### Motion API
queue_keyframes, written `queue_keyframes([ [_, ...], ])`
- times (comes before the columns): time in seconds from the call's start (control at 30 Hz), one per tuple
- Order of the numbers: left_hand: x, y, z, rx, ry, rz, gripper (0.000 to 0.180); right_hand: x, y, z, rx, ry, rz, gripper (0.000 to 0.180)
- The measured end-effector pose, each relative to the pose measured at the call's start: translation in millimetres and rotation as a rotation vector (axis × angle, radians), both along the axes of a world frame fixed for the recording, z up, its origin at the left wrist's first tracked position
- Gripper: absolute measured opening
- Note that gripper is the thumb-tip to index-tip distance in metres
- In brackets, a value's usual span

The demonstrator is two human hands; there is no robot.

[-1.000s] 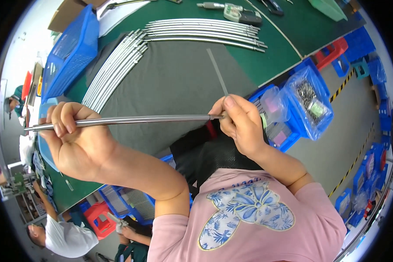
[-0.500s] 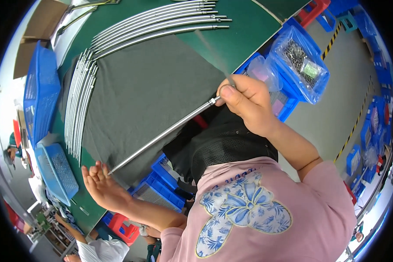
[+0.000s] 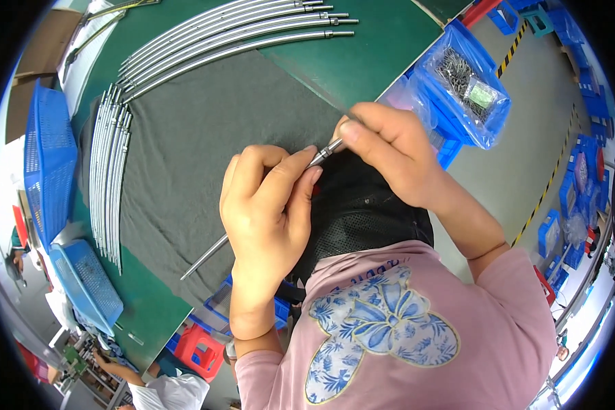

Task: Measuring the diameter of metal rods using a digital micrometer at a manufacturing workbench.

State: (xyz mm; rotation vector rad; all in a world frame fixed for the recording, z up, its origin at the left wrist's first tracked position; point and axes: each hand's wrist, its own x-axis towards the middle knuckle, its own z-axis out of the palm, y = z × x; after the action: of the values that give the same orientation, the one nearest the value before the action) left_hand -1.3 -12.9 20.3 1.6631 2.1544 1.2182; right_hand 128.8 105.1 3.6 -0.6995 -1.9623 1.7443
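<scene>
A slim, shiny metal rod [image 3: 205,258] slants across my lap side of the dark cloth [image 3: 191,157], its lower-left end over the cloth. My left hand [image 3: 263,205] is closed round it, with thumb and fingertips pinching it just below a ringed collar. Above that collar, my right hand [image 3: 396,150] is closed on the rod's upper end. A thin grey strip [image 3: 331,102], blurred, sticks out from the right fist toward the upper left; its kind cannot be made out. The fingers hide where it meets the rod.
Several similar rods [image 3: 232,41] lie along the green table's far side, with another bundle [image 3: 107,184] at left. Blue baskets [image 3: 51,160] stand at the left edge. A blue bin [image 3: 482,113] of small metal parts sits right. Another person's arm [image 3: 119,370] shows lower left.
My left hand has moved from the rod's lower end up to near its collar and closed on it. My right hand stays at the upper end.
</scene>
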Motion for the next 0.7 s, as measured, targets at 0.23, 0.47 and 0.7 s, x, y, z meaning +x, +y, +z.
queue_keyframes([
  [0.23, 2.7, 6.0, -13.4, 0.059, 0.052, 0.119, 0.017, 25.7, -31.7, 1.6, -0.097, -0.161, -0.095, 0.019],
  [0.47, 2.7, 7.2, -13.6, 0.069, 0.053, 0.125, 0.015, 15.4, -39.2, -3.5, -0.228, -0.176, -0.070, 0.020],
  [0.7, 2.7, 9.4, -17.2, 0.142, 0.123, 0.107, 0.016, 16.2, -40.3, -4.2, -0.118, -0.219, -0.073, 0.023],
])
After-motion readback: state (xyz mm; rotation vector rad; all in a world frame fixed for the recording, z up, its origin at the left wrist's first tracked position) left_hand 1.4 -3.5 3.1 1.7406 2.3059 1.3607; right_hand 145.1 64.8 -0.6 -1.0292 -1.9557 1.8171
